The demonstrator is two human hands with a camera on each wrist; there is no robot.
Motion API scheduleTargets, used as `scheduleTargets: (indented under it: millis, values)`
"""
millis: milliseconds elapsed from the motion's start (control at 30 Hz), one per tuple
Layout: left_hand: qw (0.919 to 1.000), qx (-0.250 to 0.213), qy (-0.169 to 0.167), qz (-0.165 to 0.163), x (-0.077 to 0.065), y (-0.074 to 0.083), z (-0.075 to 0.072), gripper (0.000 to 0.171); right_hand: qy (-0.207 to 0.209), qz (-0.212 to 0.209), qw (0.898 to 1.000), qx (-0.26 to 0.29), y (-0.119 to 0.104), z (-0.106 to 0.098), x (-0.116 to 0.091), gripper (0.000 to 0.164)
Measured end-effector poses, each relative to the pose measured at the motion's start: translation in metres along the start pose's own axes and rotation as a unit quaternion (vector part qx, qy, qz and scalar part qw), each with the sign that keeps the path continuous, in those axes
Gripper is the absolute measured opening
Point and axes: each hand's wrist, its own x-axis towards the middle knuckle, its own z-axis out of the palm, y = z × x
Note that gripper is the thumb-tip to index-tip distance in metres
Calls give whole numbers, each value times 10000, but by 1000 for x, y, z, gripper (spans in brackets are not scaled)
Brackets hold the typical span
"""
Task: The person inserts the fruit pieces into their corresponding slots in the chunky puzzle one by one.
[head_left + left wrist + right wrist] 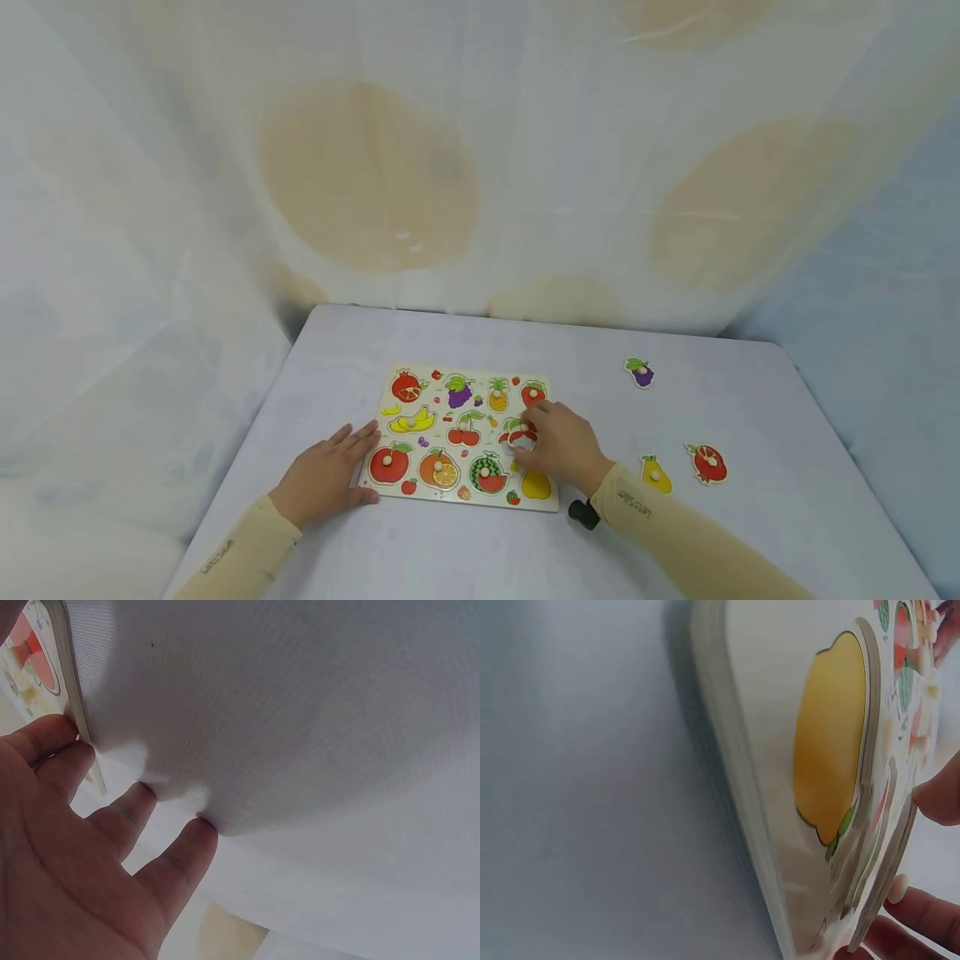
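While the left grip (330, 473) lies spread, only the right wrist view shows, edge-on, the piece (887, 872) the right grip (561, 442) pinches.

Bench: white cloth-covered bench (765, 400) under all | on it: cream rectangular wooden puzzle board (431, 392) | board's 9 o'clock edge: left hand (327, 469) | over its 3 o'clock side: right hand (561, 444), thin flat wooden piece (889, 874) between fingers | board's 2 o'clock: flat purple grape-shaped piece (641, 375) | 3 o'clock: flat yellow pear-shaped piece (655, 477), then flat red pomegranate-shaped piece (708, 465)

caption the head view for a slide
Right grip holds a piece over a fruit knob puzzle; grape, pear and pomegranate pieces lie loose
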Motion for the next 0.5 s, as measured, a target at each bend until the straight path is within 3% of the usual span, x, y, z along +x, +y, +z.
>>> scheduleTargets:
  millis: [500]
  values:
    - [10000, 3, 17, 34, -1, 0, -1, 94, 314, -485, 9971, -496, -3, 12, 0, 52]
